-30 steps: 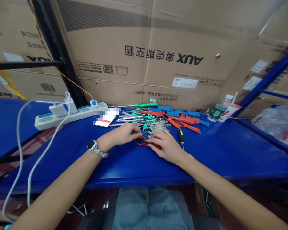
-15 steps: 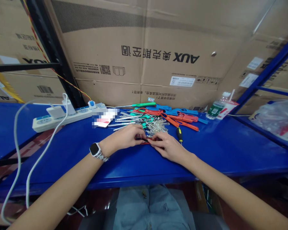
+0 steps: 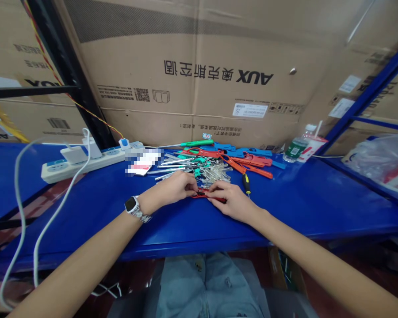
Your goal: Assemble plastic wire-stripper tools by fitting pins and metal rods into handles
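Between my two hands, low over the blue table [image 3: 172, 225], lies a slim red plastic piece [image 3: 221, 200], partly covered by my fingers. A small black part [image 3: 201, 193] sits at its middle. My left hand [image 3: 182, 184] is closed, thumb and forefinger pinching at the black part. With fingers bent around the red piece, my right hand [image 3: 230, 199] is closed on it. Just beyond my fingertips is a heap of clear tubes [image 3: 215, 173], with metal rods [image 3: 174, 167] and small green parts beside it. A yellow-and-black screwdriver [image 3: 246, 183] lies right of my right hand.
Red and orange plastic handles [image 3: 252, 161] and blue ones [image 3: 242, 152] lie behind the heap, near a green-handled tool [image 3: 195, 143]. A power strip [image 3: 58, 168] with white cables stands left. A bottle [image 3: 295, 148] and cup [image 3: 313, 148] stand right. A large cardboard box [image 3: 199, 53] forms the back.
The red piece shows more now, its right end visible under my right hand. My fingers have shifted slightly around the black part. The whole view has moved a little.
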